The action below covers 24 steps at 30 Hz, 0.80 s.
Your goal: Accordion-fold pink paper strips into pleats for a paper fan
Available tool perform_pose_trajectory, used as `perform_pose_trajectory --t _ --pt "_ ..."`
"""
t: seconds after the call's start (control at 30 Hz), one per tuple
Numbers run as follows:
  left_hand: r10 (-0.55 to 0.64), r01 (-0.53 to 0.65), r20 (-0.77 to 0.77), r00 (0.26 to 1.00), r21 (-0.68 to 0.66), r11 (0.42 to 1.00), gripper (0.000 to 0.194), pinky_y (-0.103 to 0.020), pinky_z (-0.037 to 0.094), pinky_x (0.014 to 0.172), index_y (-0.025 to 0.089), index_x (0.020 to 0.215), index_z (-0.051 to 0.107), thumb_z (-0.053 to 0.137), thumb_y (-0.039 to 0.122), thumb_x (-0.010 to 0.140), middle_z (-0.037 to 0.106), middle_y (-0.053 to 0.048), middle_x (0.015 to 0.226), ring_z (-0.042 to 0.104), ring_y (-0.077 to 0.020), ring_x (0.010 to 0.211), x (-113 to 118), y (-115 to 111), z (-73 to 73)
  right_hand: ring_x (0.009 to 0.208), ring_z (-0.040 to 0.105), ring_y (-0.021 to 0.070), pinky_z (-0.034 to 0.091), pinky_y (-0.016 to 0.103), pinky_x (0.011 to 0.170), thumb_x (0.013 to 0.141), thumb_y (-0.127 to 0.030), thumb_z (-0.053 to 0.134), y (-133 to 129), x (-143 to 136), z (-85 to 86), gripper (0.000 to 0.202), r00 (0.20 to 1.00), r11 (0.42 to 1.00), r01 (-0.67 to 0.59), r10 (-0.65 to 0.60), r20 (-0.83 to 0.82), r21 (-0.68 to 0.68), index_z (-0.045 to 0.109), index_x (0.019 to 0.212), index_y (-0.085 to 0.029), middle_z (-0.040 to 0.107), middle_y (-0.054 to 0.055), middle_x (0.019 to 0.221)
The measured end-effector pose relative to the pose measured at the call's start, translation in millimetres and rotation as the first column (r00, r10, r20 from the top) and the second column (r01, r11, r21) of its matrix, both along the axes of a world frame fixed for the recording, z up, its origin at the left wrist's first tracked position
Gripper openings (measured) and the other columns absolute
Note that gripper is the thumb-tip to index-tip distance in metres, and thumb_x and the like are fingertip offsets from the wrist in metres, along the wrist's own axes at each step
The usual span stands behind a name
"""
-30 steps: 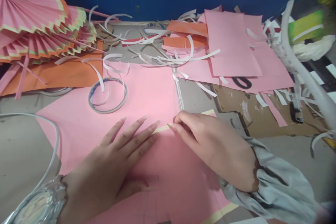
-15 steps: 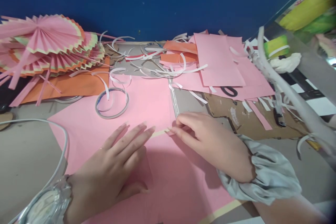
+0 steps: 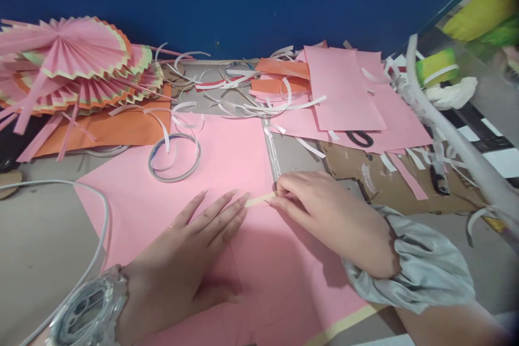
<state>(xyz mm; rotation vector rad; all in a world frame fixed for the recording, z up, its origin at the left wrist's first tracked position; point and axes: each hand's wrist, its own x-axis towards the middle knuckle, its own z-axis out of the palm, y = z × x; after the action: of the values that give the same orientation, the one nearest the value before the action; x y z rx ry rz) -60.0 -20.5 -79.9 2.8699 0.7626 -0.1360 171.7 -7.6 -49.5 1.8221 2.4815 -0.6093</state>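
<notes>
A sheet of pink paper (image 3: 279, 270) lies in front of me, with a narrow pale yellow strip (image 3: 259, 200) along its far edge. My left hand (image 3: 198, 248) rests flat on the sheet, fingers spread, fingertips at the strip's left part. At the strip's right end, the thumb and forefinger of my right hand (image 3: 320, 219) are pinched together on it. Another pink sheet (image 3: 227, 151) lies beneath and beyond. A second pale yellow strip (image 3: 344, 324) runs along the near right edge. The left wrist wears a clear watch (image 3: 89, 308), the right a grey-green scrunchie (image 3: 425, 265).
A grey ring (image 3: 174, 158) lies on the far pink sheet. Pleated paper fans (image 3: 81, 59) are stacked at the left, over orange paper (image 3: 113, 127). Curled white strips, pink sheets (image 3: 344, 86) and cardboard (image 3: 385, 184) fill the back right. A white cable (image 3: 107, 211) loops at the left.
My left hand has slid slightly right along the paper's edge. My right hand has also shifted a little right, and more of the yellow strip shows between them. The view has shifted slightly.
</notes>
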Motion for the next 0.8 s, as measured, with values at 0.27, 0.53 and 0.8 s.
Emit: perform_pose_trajectory --t 0.27,0.53,0.8 --pt "0.095 -0.1 0.059 0.994 0.1 0.99 0.071 -0.041 0.006 0.109 0.015 0.137 0.03 0.036 0.06 0.082 0.023 -0.006 0.145 0.018 -0.0223 0.134 -6.3 -15.5 1.9 0.064 0.045 0.0134 0.031 0.028 0.065 0.088 -0.027 0.046 0.5 -7.8 -1.2 0.025 0.999 0.999 0.011 -0.014 -0.05 -0.05 0.04 0.065 -0.02 0.051 -0.004 0.065" --pt "0.016 -0.042 0.169 0.986 0.152 0.988 0.06 -0.048 0.008 0.108 0.018 0.126 0.045 0.041 0.058 0.082 0.02 -0.006 0.146 0.015 -0.0264 0.134 -5.9 -18.2 4.7 0.07 0.046 0.0143 0.032 0.03 0.072 0.09 -0.026 0.041 -3.9 -14.9 -10.8 0.02 0.992 0.997 -0.069 0.066 -0.107 -0.023 0.042 0.071 -0.02 0.053 -0.002 0.074" --pt "0.01 -0.01 0.063 0.998 0.011 1.0 0.085 -0.045 0.004 0.108 0.012 0.14 0.017 0.024 0.07 0.078 0.014 -0.012 0.147 0.016 -0.0277 0.134 -0.5 -6.4 -5.7 0.069 0.046 0.0146 0.032 0.029 0.069 0.084 -0.017 0.048 -5.9 -14.9 -7.1 0.016 0.994 0.999 -0.037 0.033 -0.105 -0.034 0.043 0.069 -0.02 0.053 -0.003 0.07"
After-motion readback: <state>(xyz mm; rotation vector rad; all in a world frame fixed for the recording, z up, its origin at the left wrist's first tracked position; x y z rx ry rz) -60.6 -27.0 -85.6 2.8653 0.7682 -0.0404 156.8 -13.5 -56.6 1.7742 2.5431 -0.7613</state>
